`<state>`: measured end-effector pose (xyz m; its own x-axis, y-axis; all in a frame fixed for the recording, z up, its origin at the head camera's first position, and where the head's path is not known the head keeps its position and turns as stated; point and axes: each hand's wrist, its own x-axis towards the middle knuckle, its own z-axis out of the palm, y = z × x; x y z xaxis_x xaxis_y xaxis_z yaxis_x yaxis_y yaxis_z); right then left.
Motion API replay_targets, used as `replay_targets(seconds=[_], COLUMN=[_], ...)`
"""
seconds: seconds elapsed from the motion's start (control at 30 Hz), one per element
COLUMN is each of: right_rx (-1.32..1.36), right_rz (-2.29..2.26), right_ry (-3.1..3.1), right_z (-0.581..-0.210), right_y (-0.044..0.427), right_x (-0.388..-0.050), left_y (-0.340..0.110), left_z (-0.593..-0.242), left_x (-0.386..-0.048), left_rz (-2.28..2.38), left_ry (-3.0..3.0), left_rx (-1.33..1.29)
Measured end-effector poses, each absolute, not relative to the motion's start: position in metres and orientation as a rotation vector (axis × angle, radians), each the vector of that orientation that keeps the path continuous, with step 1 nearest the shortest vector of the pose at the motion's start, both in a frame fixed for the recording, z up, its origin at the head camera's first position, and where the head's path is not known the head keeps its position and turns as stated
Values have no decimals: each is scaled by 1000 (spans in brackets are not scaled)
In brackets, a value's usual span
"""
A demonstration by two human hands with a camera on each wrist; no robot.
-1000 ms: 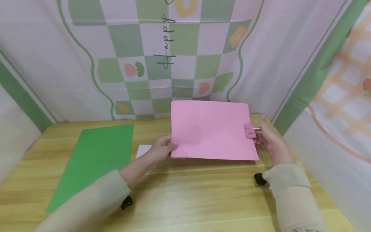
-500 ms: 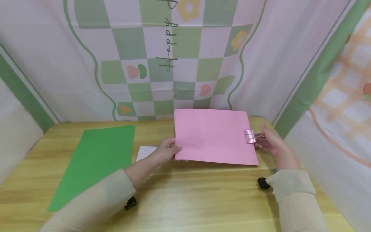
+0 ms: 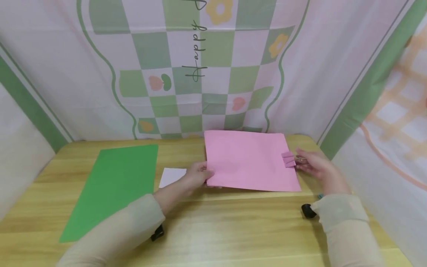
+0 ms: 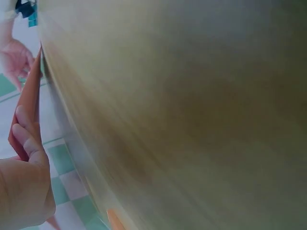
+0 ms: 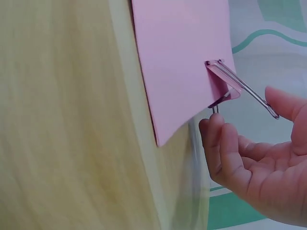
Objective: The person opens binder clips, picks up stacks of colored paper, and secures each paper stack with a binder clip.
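Pink paper (image 3: 248, 161), maybe more than one layer, is held tilted above the back of the table. My left hand (image 3: 197, 175) grips its left edge, thumb on top and fingers underneath; the left wrist view shows those fingers (image 4: 29, 136) against the paper's underside. A pink binder clip (image 3: 288, 159) sits on the right edge. My right hand (image 3: 313, 165) is at the clip's wire handles. In the right wrist view the thumb is by the upper handle (image 5: 252, 93), while curled fingers (image 5: 213, 136) meet the lower one.
A green sheet (image 3: 115, 185) lies on the left of the wooden table (image 3: 227, 230). A white card (image 3: 171, 176) is partly behind my left hand. Black wrist-worn pieces show beside both sleeves. Printed curtains hang behind and at the sides.
The pink paper has come down and slightly right in the head view, with both hands moving along. The clip stays on its right edge, and my right hand remains at the handles.
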<state>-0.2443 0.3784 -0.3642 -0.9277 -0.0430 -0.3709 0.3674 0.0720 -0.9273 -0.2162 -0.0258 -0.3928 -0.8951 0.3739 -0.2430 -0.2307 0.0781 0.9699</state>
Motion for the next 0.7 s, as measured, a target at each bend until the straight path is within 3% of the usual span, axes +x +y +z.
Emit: replay_targets(seconds=[0.37, 0.7], right_rx=[244, 378], right_rz=[-1844, -1850], right_ry=[2131, 2175], right_z=[-371, -366], right_y=[390, 394], right_x=[-247, -242], left_y=[-13, -2], left_z=[-394, -399], left_x=[-220, -219], left_rz=[1829, 1778], left_ry=[1897, 1959], left_rx=[126, 107])
